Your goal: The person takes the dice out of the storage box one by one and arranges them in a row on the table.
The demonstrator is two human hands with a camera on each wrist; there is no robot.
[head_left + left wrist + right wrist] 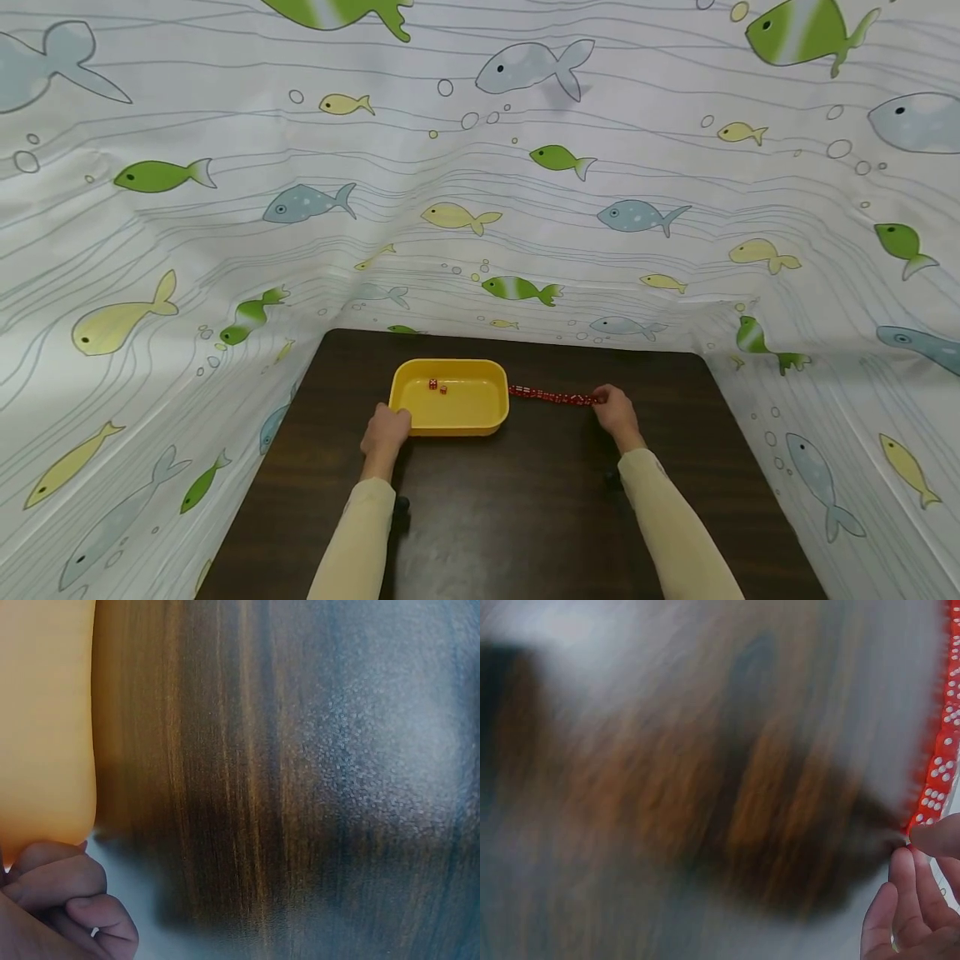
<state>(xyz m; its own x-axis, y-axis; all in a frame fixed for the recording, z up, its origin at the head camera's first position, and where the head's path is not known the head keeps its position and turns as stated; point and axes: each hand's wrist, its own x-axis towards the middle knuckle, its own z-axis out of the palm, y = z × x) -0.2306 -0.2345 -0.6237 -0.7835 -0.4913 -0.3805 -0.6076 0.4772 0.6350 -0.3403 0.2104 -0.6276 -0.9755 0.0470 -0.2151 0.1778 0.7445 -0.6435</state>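
Note:
A shallow yellow tray with rounded corners sits on the dark table, two red dice lying inside near its back left. At the tray's near left corner, my left hand grips the rim. The left wrist view shows curled fingers against the yellow wall. From the tray's right side, a line of small red dice with white pips runs rightward, curving slightly. My right hand pinches the die at the line's right end between thumb and fingers, which partly hide that die.
The dark wood-grain table is bordered at the back and sides by a white sheet printed with green, blue and yellow fish. Light reflects off the tabletop in both wrist views.

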